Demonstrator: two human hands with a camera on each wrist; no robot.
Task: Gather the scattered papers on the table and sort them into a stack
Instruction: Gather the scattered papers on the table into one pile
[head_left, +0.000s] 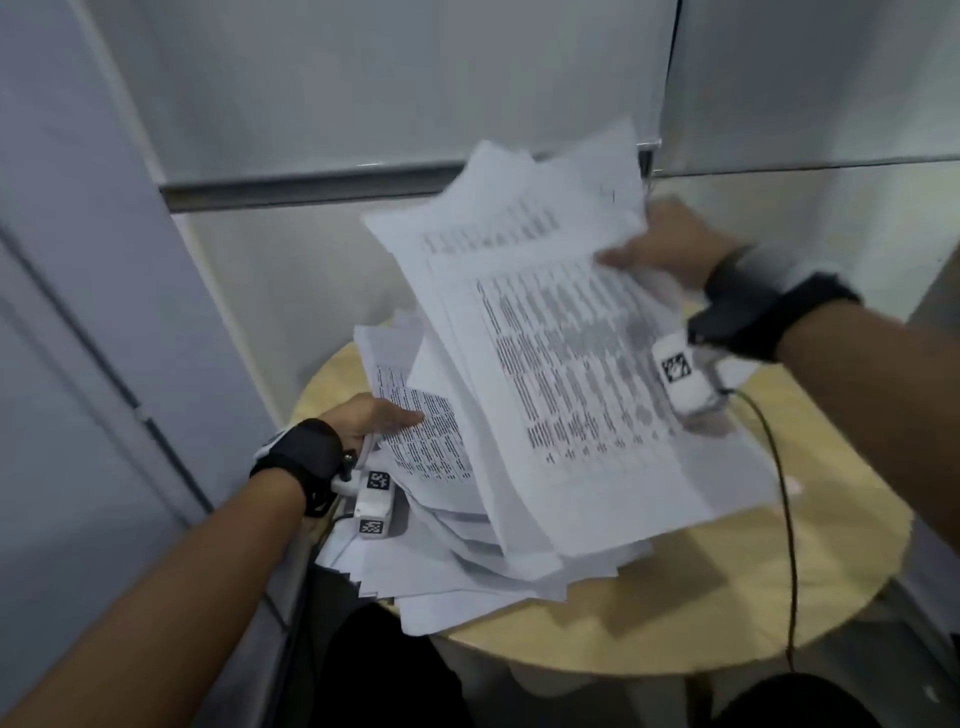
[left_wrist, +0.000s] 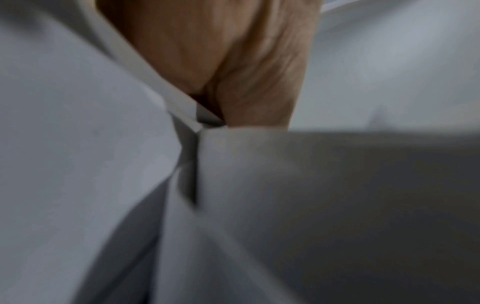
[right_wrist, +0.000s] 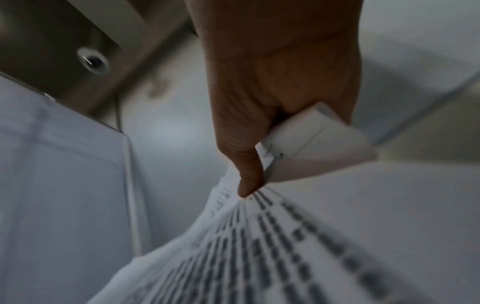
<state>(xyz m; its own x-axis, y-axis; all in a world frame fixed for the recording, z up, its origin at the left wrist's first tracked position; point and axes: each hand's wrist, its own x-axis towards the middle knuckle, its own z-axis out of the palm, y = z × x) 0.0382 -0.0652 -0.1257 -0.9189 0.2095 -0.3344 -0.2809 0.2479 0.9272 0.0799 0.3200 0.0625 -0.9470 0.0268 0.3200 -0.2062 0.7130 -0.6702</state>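
Observation:
A thick, untidy bundle of printed white papers (head_left: 561, 364) is tilted up over a small round wooden table (head_left: 727, 597). My right hand (head_left: 660, 244) grips the bundle's raised far edge, thumb on top; in the right wrist view the thumb (right_wrist: 249, 176) presses on the fanned printed sheets (right_wrist: 298, 246). My left hand (head_left: 374, 418) holds a lower batch of papers (head_left: 436, 441) at their left edge, thumb lying on the print. The left wrist view shows only the palm (left_wrist: 233, 61) against blurred white sheets (left_wrist: 78, 144). More loose sheets (head_left: 467, 587) splay out beneath, over the table's near-left rim.
White partition walls (head_left: 363, 104) close in behind and on the left (head_left: 78, 312). A thin dark cable (head_left: 784, 493) runs from my right wrist across the table's right side. Bare tabletop shows at the front and right. My dark-clothed legs (head_left: 395, 675) are under the near edge.

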